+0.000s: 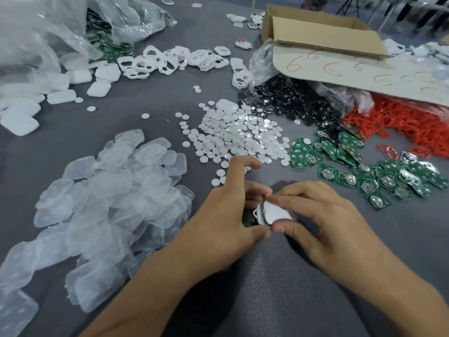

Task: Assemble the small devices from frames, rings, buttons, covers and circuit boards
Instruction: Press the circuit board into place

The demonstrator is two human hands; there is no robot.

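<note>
White device (277,212) sits pinched between left hand (218,222) and right hand (323,222), each grip clamped on its edges.

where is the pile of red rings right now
In the head view the pile of red plastic rings lies far right on the grey table, under the marked cardboard flap, right of the black discs, behind the green circuit boards.
</note>
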